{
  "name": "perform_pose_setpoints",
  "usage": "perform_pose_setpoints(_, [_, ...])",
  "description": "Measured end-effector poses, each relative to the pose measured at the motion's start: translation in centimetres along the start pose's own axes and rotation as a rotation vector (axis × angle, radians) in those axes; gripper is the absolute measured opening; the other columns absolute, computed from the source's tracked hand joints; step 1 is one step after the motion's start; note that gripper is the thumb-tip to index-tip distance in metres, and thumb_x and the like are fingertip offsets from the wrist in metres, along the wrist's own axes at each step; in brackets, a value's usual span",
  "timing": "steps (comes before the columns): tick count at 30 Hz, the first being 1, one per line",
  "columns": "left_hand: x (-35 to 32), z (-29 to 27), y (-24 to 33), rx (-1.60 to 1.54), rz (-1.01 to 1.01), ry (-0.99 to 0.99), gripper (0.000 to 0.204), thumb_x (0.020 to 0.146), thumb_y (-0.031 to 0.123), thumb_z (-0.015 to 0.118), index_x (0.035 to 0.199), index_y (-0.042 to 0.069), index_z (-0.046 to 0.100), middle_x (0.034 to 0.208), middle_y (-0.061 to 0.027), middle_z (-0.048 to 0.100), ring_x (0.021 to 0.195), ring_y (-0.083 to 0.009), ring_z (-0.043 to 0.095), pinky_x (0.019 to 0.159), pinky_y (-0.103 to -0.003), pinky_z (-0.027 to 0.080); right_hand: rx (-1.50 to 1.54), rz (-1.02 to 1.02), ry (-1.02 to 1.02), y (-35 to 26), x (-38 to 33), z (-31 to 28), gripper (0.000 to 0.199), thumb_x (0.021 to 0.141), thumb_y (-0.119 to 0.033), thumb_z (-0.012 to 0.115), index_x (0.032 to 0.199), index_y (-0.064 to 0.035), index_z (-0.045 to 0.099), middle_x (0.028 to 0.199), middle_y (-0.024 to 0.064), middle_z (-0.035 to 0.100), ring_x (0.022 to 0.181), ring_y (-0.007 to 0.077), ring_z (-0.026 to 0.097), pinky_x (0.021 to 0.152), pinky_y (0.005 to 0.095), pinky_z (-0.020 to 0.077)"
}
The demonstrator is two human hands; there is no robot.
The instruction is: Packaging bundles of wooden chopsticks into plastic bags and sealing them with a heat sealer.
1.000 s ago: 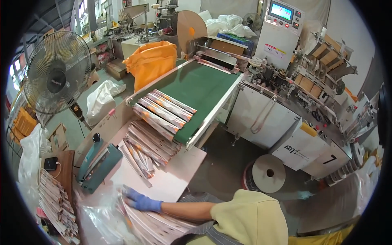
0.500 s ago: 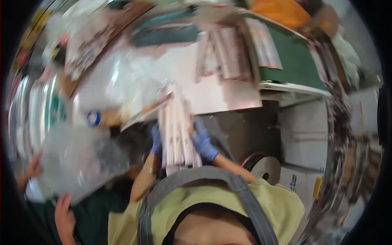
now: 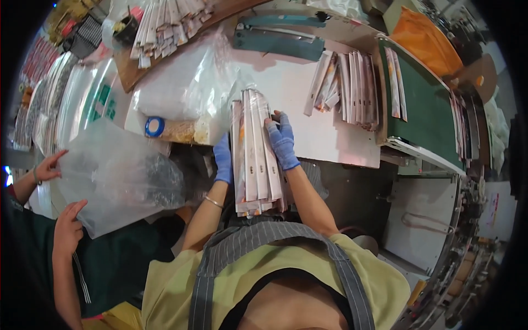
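A bundle of long, flat white packets [image 3: 254,165] lies lengthwise in front of my body, between my two gloved hands. Clear plastic film [image 3: 245,88] covers its far end. My left hand [image 3: 223,158], in a blue glove, presses along the bundle's left side, its fingers partly hidden behind the packets. On the opposite side my right hand [image 3: 282,141] grips near the far end, its bare fingertips showing past the blue glove. Beyond the bundle, the white tabletop [image 3: 280,71] carries large clear plastic bags [image 3: 181,77].
At left, another person's hands [image 3: 69,225] are beside a clear bag [image 3: 118,181]. A tape roll [image 3: 154,127] sits at the table edge. More packets [image 3: 357,88] stand at right beside a green board [image 3: 423,104]; others [image 3: 170,25] lie on cardboard far left.
The view has shifted, and the blur is gone. Both my hands have moved farther up the bundle toward its far end. The other person's hands have also moved upward in view.
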State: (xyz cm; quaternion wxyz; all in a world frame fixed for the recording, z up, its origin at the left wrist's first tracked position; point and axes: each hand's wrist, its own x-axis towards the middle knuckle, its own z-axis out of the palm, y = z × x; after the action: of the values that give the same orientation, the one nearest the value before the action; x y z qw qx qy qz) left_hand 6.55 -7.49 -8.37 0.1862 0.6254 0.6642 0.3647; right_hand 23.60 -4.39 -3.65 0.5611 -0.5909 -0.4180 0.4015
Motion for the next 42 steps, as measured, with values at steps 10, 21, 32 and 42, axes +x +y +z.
perform_pose_setpoints(10, [4.6,1.1,0.8,-0.033,-0.150,-0.015,0.019,0.082,0.006,0.042,0.094,0.000,0.056,0.085,-0.0223,0.059,0.076,-0.0356,0.058,0.065,-0.040,0.046,-0.336,-0.168,0.123,0.6,6.4,2.8,0.040,0.084,-0.028,0.051,0.058,0.0022,0.050,0.048,0.0124,0.042,0.047,0.0198,0.044,0.051,0.0355,0.0373])
perform_pose_setpoints(21, [-10.1,-5.1,6.9,-0.319,-0.065,-0.409,0.012,0.077,0.010,0.049,0.086,0.002,0.049,0.072,-0.0207,0.054,0.067,-0.0387,0.054,0.057,-0.045,0.043,-0.279,0.218,0.044,-3.6,-12.3,-8.5,0.032,0.090,-0.016,0.041,0.078,0.0076,0.057,0.068,0.0058,0.059,0.063,0.0097,0.050,0.058,0.0255,0.0423])
perform_pose_setpoints(32, [-19.4,10.7,-25.6,0.048,-0.518,-0.525,0.036,0.078,0.018,0.051,0.112,0.004,0.053,0.106,-0.0208,0.057,0.100,-0.0372,0.053,0.085,-0.042,0.042,0.329,0.549,0.423,-1.1,-12.3,-7.8,0.022,0.088,-0.015,0.047,0.099,0.0021,0.056,0.095,0.0107,0.059,0.090,0.0155,0.053,0.075,0.0289,0.0427])
perform_pose_setpoints(42, [-7.9,-13.2,-4.2,-0.769,-1.025,-0.277,0.012,0.076,0.013,0.060,0.080,0.002,0.060,0.059,-0.0026,0.053,0.048,-0.0108,0.049,0.047,-0.025,0.039,-0.702,-0.329,0.025,-5.5,-3.7,-2.1,0.026,0.074,-0.013,0.064,0.062,-0.0053,0.043,0.051,0.0041,0.032,0.044,0.0136,0.033,0.042,0.0265,0.0293])
